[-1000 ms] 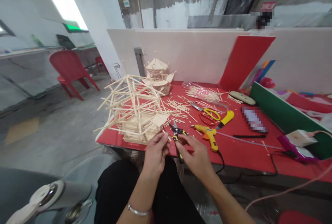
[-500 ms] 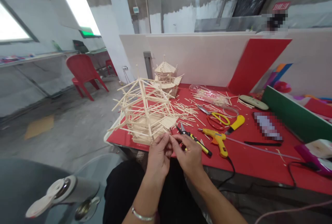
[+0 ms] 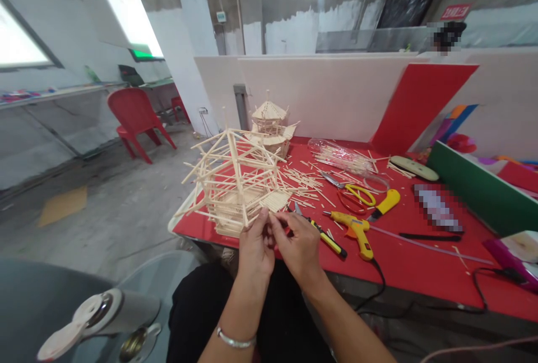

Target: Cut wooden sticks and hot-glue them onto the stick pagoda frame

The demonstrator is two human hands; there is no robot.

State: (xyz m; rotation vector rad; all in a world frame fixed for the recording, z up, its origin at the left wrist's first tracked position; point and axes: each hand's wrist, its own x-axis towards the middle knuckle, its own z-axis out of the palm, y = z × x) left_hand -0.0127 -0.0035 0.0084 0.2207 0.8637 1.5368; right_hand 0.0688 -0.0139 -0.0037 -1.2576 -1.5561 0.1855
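My left hand (image 3: 257, 245) is closed in a pinch at the table's front edge, just below a wooden-stick pavilion frame (image 3: 236, 170). Beside it, the fingers of my right hand (image 3: 300, 245) are pinched too, their tips meeting the left fingertips. Whatever lies between them is too small and covered to name. The frame has bare slanting roof sticks, a railed base and one slatted panel (image 3: 275, 200) on its right side. Partly under my right hand lie black-and-yellow pliers (image 3: 330, 241).
A smaller stick pagoda (image 3: 269, 119) stands behind. Loose sticks (image 3: 306, 181), scissors (image 3: 359, 194), a yellow knife (image 3: 385, 203) and a yellow glue gun (image 3: 355, 228) with trailing cord lie on the red table (image 3: 403, 273). An open flask (image 3: 126, 310) stands at lower left.
My right hand has shifted slightly left and up, and the fingertips of both hands sit a little higher. The whole view has turned slightly. The models and tools stay in place.
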